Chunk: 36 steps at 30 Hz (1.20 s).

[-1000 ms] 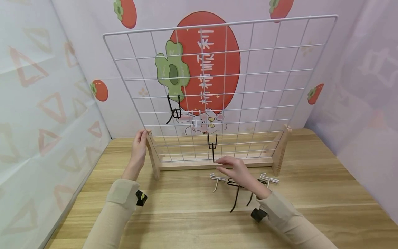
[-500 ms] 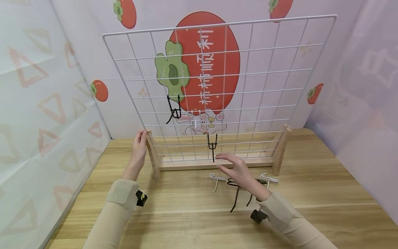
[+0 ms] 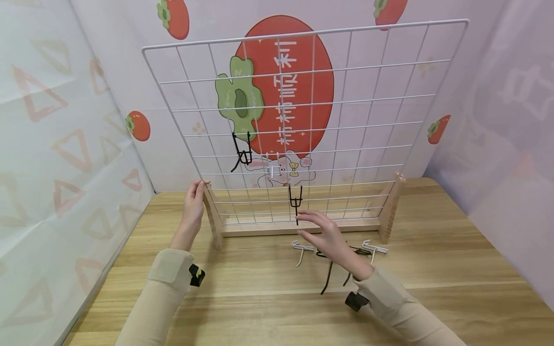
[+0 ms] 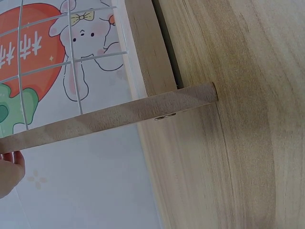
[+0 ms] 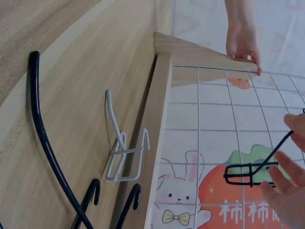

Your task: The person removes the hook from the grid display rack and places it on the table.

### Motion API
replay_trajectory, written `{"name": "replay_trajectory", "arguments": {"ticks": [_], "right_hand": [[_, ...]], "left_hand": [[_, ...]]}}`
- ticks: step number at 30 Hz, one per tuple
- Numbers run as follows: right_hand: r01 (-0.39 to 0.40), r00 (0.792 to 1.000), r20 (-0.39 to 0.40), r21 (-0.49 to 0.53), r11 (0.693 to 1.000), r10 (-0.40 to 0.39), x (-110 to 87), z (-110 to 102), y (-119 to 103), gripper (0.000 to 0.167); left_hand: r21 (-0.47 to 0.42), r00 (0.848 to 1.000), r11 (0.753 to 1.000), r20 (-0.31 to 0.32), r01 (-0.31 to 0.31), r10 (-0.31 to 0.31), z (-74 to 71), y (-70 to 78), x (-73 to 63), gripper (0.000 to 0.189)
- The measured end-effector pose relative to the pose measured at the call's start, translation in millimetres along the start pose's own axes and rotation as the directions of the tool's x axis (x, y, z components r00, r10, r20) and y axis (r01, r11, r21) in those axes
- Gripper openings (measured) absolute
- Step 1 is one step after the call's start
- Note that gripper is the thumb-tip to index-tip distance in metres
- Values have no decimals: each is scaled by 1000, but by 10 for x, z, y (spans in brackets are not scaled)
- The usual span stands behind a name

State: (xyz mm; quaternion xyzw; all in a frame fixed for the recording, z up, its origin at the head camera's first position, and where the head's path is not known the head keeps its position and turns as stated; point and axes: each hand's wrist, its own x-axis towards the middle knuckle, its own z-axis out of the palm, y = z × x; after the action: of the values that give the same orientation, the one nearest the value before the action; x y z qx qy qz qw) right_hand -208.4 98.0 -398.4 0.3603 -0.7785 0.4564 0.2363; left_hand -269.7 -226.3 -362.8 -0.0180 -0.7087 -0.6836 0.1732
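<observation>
A white wire grid panel (image 3: 359, 101) leans back in a wooden stand (image 3: 259, 231). My left hand (image 3: 193, 204) grips the top of the stand's left upright (image 4: 109, 118), its fingers at that end in the left wrist view. The right hand (image 3: 331, 240) has thumb and fingers spread apart beside the tip of a black wire hook (image 3: 296, 197) hung low on the grid. In the right wrist view this hook (image 5: 250, 175) extends toward the gap between thumb and fingers. Farther up the grid hang another black hook (image 3: 245, 156) and a white hook (image 3: 273, 170).
On the wooden table (image 3: 259, 298), in front of the stand, lie black hooks (image 3: 327, 278) partly under the right hand. A white hook (image 3: 303, 248) lies to their left and another white hook (image 3: 375, 247) to their right. A printed backdrop (image 3: 433, 158) stands behind.
My right hand has shifted slightly up and left, and the gap between its thumb and fingers has widened. The left hand, the grid and its hooks stay in place.
</observation>
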Motion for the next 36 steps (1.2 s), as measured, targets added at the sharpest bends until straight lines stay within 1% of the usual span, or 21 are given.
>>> {"name": "replay_trajectory", "arguments": {"ticks": [3, 8, 15, 17, 21, 24, 28, 36], "right_hand": [[-4, 1000, -7, 9, 1000, 4, 16, 11, 1, 36], [17, 999, -31, 35, 999, -16, 53, 32, -16, 34], [15, 999, -46, 40, 999, -13, 156, -43, -289, 27], [24, 998, -53, 41, 999, -22, 170, -53, -321, 25], [40, 997, -65, 29, 999, -38, 182, -45, -324, 24], [38, 997, -65, 28, 999, -36, 187, -40, -322, 22], [35, 997, -63, 48, 998, -32, 198, -42, -324, 19], [65, 994, -85, 33, 997, -62, 233, -54, -334, 18]], "left_hand": [[-2, 1000, 1000, -4, 4, -4, 2, 1, 1, 14], [-3, 1000, 1000, -6, 8, -8, 3, 1, -3, 14], [-4, 1000, 1000, -6, -1, 1, 5, 4, -8, 13], [-3, 1000, 1000, -6, 1, -1, 5, 4, -8, 13], [-9, 1000, 1000, 0, 0, 0, 5, 3, -7, 15], [-10, 1000, 1000, 3, 3, -3, 3, 1, -6, 17], [-10, 1000, 1000, 3, 9, -9, -2, 1, -8, 18], [-18, 1000, 1000, 1, 10, -10, -1, 6, -11, 16]]}}
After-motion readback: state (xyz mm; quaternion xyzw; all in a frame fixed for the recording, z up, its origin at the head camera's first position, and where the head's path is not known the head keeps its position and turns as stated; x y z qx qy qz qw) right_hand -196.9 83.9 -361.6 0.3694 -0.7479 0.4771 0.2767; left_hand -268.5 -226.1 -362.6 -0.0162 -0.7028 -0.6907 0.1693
